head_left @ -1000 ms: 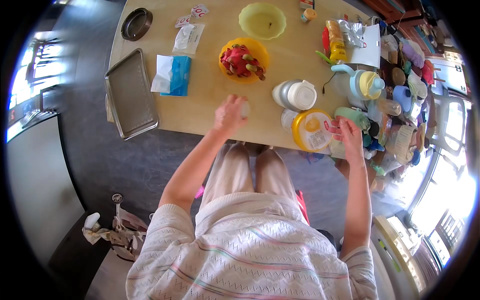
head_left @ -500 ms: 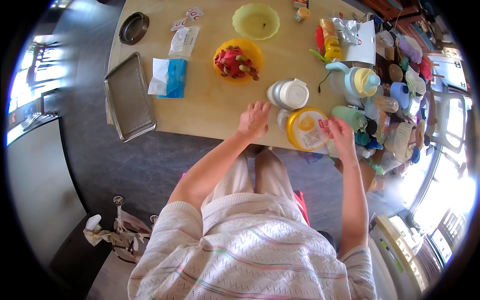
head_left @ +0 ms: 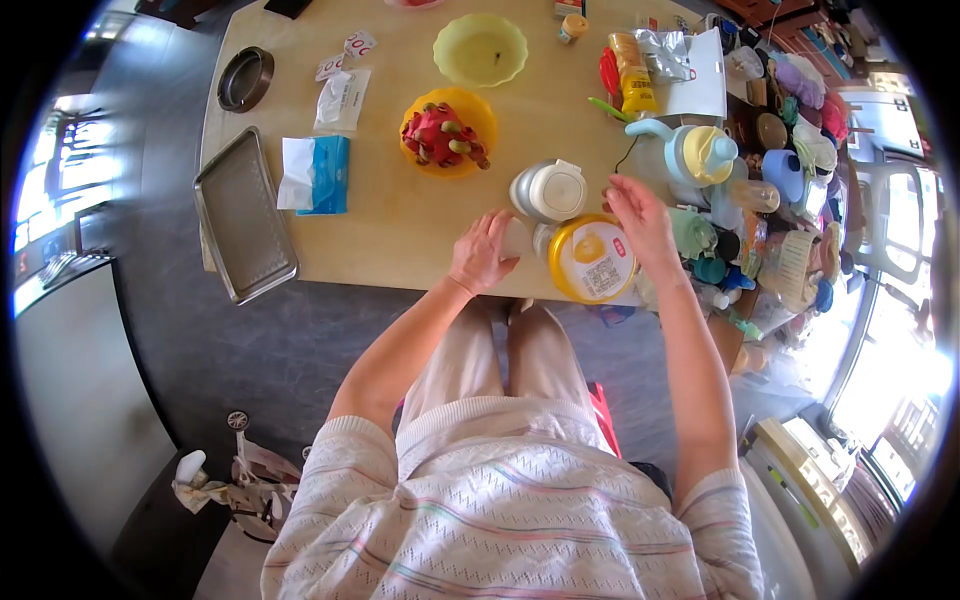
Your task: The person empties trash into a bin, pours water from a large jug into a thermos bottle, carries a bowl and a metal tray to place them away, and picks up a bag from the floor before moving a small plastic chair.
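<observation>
My left hand (head_left: 482, 255) is at the table's front edge, its fingers curved round a pale, rounded thing (head_left: 516, 239) whose kind I cannot make out. Just right of it lies a tub with a yellow-rimmed lid (head_left: 594, 262), which carries a printed code. Behind the tub is a white-lidded jar (head_left: 553, 191), tilted towards me. Above the tub's right side hovers my right hand (head_left: 640, 221), fingers bent, with thumb and fingertips slightly apart and nothing visible between them.
A yellow plate (head_left: 487, 108) bears dragon fruit (head_left: 440, 137). Behind it stands a pale yellow bowl (head_left: 481, 52). To the left are a tissue pack (head_left: 328, 178), a metal tray (head_left: 244, 215) and an ashtray (head_left: 245, 80). Bottles, including a blue-handled one (head_left: 705, 155), crowd the right side.
My right hand has moved off the tub's lid, away from me. My left hand has drawn back slightly, and a pale thing now shows at its fingers. The view has shifted a little.
</observation>
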Action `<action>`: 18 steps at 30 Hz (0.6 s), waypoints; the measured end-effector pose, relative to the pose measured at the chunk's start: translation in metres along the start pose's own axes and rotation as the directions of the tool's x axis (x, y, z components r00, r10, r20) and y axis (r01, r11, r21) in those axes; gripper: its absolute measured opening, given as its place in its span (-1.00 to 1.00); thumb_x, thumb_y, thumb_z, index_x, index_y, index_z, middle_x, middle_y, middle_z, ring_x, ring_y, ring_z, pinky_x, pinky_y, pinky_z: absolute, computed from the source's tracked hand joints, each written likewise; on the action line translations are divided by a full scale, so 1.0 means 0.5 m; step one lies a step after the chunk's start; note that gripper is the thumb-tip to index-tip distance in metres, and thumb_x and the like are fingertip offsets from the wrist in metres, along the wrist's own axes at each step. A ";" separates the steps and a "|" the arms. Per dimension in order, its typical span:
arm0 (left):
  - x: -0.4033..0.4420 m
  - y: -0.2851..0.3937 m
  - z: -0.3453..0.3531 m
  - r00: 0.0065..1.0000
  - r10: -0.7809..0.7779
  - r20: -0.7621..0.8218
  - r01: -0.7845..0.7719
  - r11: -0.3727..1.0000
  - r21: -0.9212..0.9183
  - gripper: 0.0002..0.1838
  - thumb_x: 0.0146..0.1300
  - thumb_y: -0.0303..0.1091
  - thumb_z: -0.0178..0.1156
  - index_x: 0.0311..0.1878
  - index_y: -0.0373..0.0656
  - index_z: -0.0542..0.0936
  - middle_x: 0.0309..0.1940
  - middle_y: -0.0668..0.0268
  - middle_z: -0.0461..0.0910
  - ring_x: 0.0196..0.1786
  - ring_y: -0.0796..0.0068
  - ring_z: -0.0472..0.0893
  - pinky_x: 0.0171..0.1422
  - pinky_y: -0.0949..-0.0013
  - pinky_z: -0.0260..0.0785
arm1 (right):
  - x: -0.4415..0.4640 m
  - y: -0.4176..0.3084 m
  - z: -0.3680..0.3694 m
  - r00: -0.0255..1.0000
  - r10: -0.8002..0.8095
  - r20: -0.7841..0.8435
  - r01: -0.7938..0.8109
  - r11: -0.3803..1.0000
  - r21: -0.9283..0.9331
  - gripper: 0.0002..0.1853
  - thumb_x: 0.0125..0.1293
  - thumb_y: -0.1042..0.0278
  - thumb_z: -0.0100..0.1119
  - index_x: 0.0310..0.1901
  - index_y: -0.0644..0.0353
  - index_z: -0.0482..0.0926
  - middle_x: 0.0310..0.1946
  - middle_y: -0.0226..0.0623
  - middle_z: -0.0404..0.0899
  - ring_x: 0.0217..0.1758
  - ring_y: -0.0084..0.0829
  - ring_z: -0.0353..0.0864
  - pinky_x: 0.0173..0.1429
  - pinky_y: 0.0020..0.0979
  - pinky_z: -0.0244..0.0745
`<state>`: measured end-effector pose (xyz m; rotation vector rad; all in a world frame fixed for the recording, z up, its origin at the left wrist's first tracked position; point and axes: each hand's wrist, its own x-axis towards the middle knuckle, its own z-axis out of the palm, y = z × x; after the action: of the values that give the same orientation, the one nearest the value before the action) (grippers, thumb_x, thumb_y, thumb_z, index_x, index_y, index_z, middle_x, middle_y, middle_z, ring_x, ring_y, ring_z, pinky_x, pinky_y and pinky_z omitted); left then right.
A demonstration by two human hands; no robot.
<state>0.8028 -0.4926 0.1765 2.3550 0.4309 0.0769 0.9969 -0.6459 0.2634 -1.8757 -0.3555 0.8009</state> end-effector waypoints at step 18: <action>-0.022 -0.001 0.002 0.999 0.017 0.028 -0.014 0.994 -0.112 -0.16 -0.20 -0.27 0.32 0.23 -0.19 0.19 0.14 0.04 0.27 0.18 0.05 0.30 0.25 0.23 0.19 | 0.037 -0.031 0.035 0.988 0.136 0.068 -0.137 0.991 0.009 -0.52 0.34 0.04 -0.05 0.07 0.30 0.40 -0.12 -0.24 0.50 -0.10 -0.51 0.49 0.00 -0.52 0.38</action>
<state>0.7926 -0.4965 0.1760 2.2464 0.3847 0.0728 1.0004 -0.6162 0.2657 -1.8792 -0.2646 0.9579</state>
